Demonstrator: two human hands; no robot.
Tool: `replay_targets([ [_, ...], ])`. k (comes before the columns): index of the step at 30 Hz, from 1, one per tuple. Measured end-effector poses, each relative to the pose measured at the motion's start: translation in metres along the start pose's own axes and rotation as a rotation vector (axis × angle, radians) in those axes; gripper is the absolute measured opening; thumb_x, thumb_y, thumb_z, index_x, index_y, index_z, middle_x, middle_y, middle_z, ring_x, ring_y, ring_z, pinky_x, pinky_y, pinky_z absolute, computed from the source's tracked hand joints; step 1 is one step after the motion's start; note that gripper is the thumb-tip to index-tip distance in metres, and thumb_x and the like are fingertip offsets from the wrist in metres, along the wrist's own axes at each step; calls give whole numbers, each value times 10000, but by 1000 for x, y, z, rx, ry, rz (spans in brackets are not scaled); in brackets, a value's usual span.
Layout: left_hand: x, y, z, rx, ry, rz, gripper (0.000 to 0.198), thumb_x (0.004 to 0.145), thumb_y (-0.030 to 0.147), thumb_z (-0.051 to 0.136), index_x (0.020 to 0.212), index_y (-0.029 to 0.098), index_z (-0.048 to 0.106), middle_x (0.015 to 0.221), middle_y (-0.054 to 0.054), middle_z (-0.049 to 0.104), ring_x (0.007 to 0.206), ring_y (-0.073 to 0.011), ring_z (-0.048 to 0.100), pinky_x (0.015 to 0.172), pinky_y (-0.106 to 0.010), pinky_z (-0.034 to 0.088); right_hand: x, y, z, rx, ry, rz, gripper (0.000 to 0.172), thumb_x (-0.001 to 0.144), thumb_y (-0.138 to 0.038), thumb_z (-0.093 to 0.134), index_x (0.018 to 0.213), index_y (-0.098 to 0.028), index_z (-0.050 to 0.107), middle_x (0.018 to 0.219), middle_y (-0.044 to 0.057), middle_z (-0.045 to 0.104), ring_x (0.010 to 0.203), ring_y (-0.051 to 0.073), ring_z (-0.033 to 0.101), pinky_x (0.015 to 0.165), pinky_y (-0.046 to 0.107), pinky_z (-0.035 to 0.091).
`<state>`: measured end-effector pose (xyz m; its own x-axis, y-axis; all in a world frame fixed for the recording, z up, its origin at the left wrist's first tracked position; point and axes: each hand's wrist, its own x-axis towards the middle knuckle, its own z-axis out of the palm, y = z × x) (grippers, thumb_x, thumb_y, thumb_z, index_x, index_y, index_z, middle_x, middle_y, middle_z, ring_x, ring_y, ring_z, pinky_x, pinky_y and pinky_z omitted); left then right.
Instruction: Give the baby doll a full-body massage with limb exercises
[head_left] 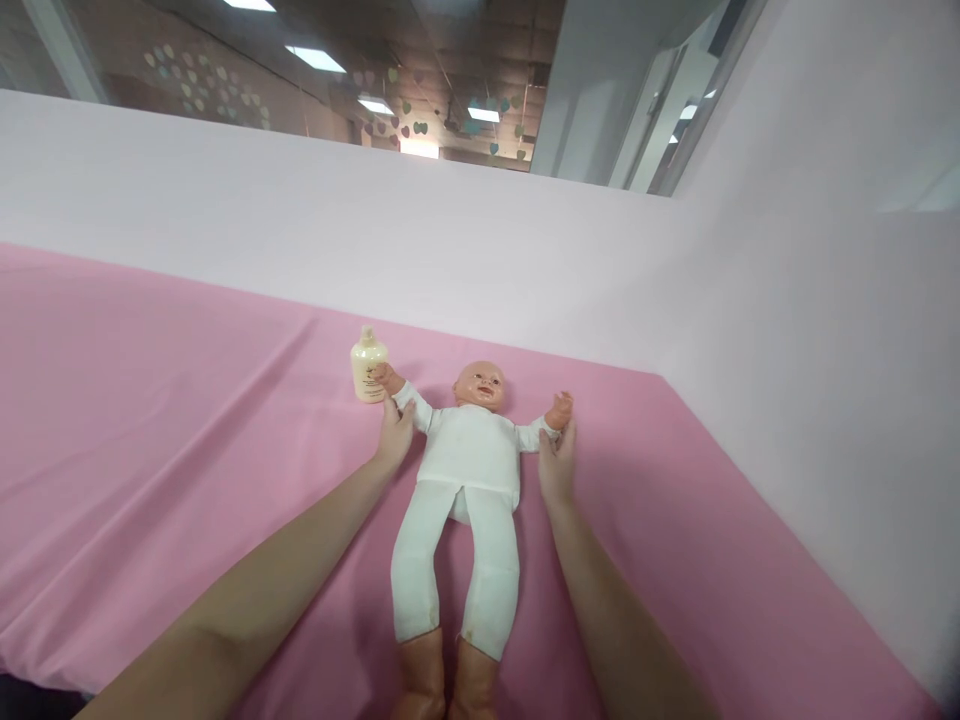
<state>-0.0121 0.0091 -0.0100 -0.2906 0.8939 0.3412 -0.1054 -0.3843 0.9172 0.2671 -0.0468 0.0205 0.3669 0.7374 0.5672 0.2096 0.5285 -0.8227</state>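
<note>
Pink cloth covered the surface [150, 420], lying in soft folds toward nine o'clock, and a pale wall [300, 220] rose behind it at twelve and again along the three o'clock side. A doll [469, 455] in a white top and white trousers lay on its back in the middle of the cloth. Its head pointed to twelve o'clock, its bare feet to six, and its arms were spread out toward ten and two. A small cream bottle [368, 370] stood upright at about ten o'clock from the doll's head, with the doll's raised hand touching its side. The left grip [394, 432] reached in from seven o'clock, fingers pressed together and lying against the cuff of the doll's sleeve, just below the bottle but apart from it. The right grip [556, 465] came in from five o'clock, fingers likewise close together and set against the other cuff, right under the doll's hand. Both grips were small and seen from the back, so I could not tell whether either pinched the sleeve or merely rested on it.
</note>
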Motion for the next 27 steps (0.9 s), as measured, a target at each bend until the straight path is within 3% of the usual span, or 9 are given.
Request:
replay_targets([
  [3,-3,6,2,193,-111,143,545,941,315,523,1461,262,367,1452,-101,521,1349,-229,497,1140,-413,408,-7,1,2,-98,-100,-11,602,913,-324,531,1497,-227,427,1525,108,485,1401,242,466,1171,452,376],
  [6,-4,3,3,395,-254,268,528,921,273,515,1445,238,457,1396,-106,564,1316,-265,511,1135,-466,410,-12,5,2,-266,-203,-89,536,921,-234,475,1457,-237,500,1429,102,564,1326,234,523,1136,447,425],
  [9,-4,-3,4,550,-409,358,492,894,199,489,1375,251,578,1314,-99,598,1277,-265,525,1145,-481,399,-16,6,2,-400,-362,-205,575,867,-95,423,1387,-269,594,1342,89,610,1281,236,537,1138,460,426],
  [12,-6,-7,5,574,-450,381,489,884,166,466,1338,259,623,1281,-95,598,1256,-254,534,1141,-466,407,-19,3,3,-444,-415,-251,634,828,-37,390,1365,-284,619,1309,86,620,1266,240,538,1135,468,428],
  [16,-8,-2,5,519,-411,339,492,890,191,484,1367,244,588,1298,-95,595,1264,-254,533,1146,-455,398,-23,2,3,-392,-368,-198,610,844,-69,401,1397,-255,581,1371,94,592,1309,236,518,1164,471,395],
  [19,-8,2,6,433,-335,269,499,895,229,516,1393,229,533,1342,-105,585,1290,-273,521,1144,-478,389,-22,5,3,-272,-256,-77,547,901,-185,459,1446,-223,502,1442,115,552,1350,241,502,1168,481,386],
  [25,-2,-5,4,95,-9,25,400,906,289,564,1297,244,487,1239,-92,618,1185,-233,594,1061,-413,468,-7,21,-6,-42,72,75,734,889,-391,563,1545,-231,273,1598,136,353,1453,254,398,1159,487,395],
  [27,0,-10,2,-12,68,-46,337,916,306,573,1238,267,481,1206,-76,615,1163,-213,601,1021,-381,498,-3,28,-12,31,162,194,779,869,-400,571,1553,-278,220,1598,133,334,1416,262,449,1104,509,458],
])
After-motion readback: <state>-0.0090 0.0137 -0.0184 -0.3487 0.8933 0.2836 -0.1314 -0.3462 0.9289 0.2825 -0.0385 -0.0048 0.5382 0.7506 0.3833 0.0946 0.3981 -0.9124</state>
